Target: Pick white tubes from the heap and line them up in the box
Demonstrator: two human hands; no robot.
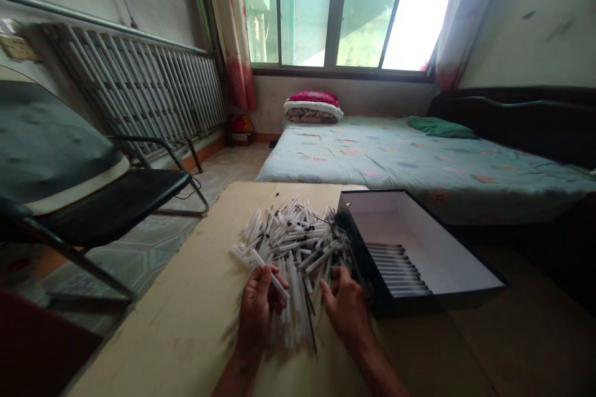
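In the head view, the person's left hand [257, 299] pinches a slim white plastic tube [278, 285] between thumb and fingers, its far end pointing away over the pile. The right hand [347, 305] has its fingers curled at the near right edge of the pile of tubes [298, 231]; whether they grip anything cannot be told. The pile, mixed with small black pieces [307, 228], spreads just beyond both sets of fingers. Between the hands lies a bunch of longer white tubes [292, 307]. Right of the right fingers stands an open dark box [449, 254], holding a row of black-ended tubes [398, 270]. Table [186, 310] lies beneath the fingers; a bed [363, 155] stands well beyond.
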